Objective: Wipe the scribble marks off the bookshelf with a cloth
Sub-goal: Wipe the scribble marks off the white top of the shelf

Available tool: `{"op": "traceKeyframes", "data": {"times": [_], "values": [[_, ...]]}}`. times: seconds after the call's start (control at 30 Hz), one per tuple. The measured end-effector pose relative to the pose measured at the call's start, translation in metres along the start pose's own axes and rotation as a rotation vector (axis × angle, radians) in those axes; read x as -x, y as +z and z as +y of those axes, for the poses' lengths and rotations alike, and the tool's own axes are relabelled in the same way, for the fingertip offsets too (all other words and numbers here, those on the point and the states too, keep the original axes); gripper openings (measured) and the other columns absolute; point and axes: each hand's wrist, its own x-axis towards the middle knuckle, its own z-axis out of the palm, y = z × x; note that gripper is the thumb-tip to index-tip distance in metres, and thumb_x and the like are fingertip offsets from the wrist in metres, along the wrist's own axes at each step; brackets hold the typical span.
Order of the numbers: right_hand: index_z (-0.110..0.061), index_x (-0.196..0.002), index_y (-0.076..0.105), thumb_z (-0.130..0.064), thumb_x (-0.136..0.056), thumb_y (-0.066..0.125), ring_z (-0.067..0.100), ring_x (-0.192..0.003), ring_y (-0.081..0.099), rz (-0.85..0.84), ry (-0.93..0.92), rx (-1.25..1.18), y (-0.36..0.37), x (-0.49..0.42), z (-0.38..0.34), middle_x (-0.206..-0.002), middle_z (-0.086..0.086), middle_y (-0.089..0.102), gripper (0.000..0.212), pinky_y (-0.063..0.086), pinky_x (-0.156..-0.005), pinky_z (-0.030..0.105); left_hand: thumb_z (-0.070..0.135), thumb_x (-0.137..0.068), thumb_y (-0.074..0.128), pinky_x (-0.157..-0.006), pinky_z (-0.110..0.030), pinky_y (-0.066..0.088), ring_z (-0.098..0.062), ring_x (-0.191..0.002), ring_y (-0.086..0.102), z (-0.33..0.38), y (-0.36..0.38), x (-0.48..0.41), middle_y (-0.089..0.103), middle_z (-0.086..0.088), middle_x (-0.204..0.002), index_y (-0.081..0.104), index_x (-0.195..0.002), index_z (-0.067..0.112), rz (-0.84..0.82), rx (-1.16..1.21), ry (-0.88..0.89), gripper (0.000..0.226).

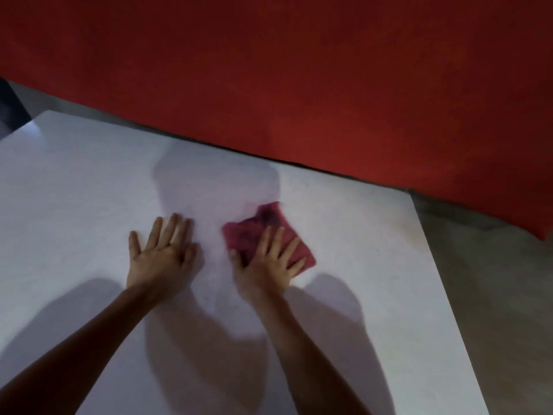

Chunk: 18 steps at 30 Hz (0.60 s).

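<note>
A white flat panel of the bookshelf point(89, 190) fills the lower part of the head view. On it lies a folded pink-red cloth point(254, 232) with a dark stain near its far corner. My right hand point(269, 259) presses flat on the cloth with fingers spread and straight. My left hand point(163, 253) rests flat on the bare white surface to the left of the cloth, fingers straight. No scribble marks are plainly visible; the frame is blurred.
A large red surface point(299, 70) runs along the panel's far edge. Grey floor point(493, 295) shows past the panel's right edge. A dark object point(12, 106) sits at the far left corner.
</note>
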Motion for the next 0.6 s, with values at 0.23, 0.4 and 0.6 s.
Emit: {"op": "traceKeyframes", "data": {"times": [0.23,0.4,0.6], "values": [[-0.018,-0.138,0.051,-0.06,-0.091,0.02,0.033,-0.132,0.045,0.009,-0.256,-0.017,-0.003,-0.057,0.086,-0.145,0.006,0.046,0.07,0.032,-0.102,0.065,0.062,-0.071,-0.012,-0.114,-0.052,-0.005,-0.016,-0.148,-0.004,-0.004,-0.001,-0.007,0.0,0.007,-0.16,-0.003,-0.149,0.033,0.005,0.018,0.039,0.084],[-0.022,-0.154,0.004,-0.052,-0.098,0.024,0.032,-0.146,-0.007,-0.149,0.313,-0.081,-0.021,-0.175,0.1,-0.161,0.0,-0.003,0.067,-0.001,-0.113,0.06,0.056,-0.085,0.015,-0.111,-0.062,0.013,-0.026,-0.144,0.023,0.001,-0.002,-0.007,0.029,-0.001,-0.155,0.038,-0.146,0.027,0.054,0.064,0.035,0.072],[-0.018,-0.153,0.015,-0.048,-0.098,0.031,0.03,-0.147,-0.004,-0.161,-0.278,-0.112,0.014,-0.141,-0.065,-0.161,0.0,0.005,0.064,-0.004,-0.112,0.061,0.052,-0.086,0.023,-0.106,-0.065,0.021,-0.026,-0.14,0.032,-0.003,0.0,-0.011,0.038,-0.004,-0.15,0.046,-0.142,0.023,0.074,0.017,0.034,0.067]]}}
